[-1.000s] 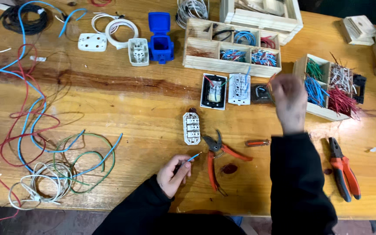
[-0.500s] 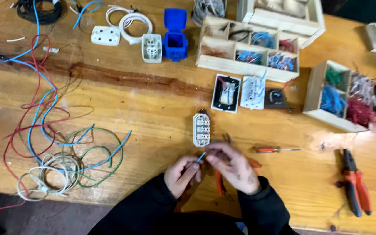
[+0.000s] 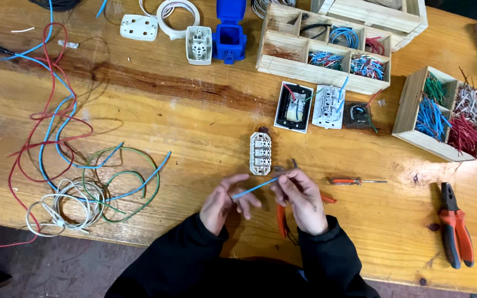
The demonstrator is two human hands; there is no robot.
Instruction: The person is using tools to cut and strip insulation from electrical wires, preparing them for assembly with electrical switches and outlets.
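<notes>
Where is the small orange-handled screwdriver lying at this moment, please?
In the head view, the screwdriver lies on the wooden bench just right of the right hand, left of the pliers.

The varnished wooden workbench is evenly and brightly lit from above, with broad pale glare across its upper left area and along the right side. Shadows are soft and short: thin ones trail beside the loose red and blue wire loops, and a darker patch sits under the black-sleeved forearms near the bottom edge. Focus is sharp at centre; corners show mild wide-angle bending, and the floor below is dim.
</notes>
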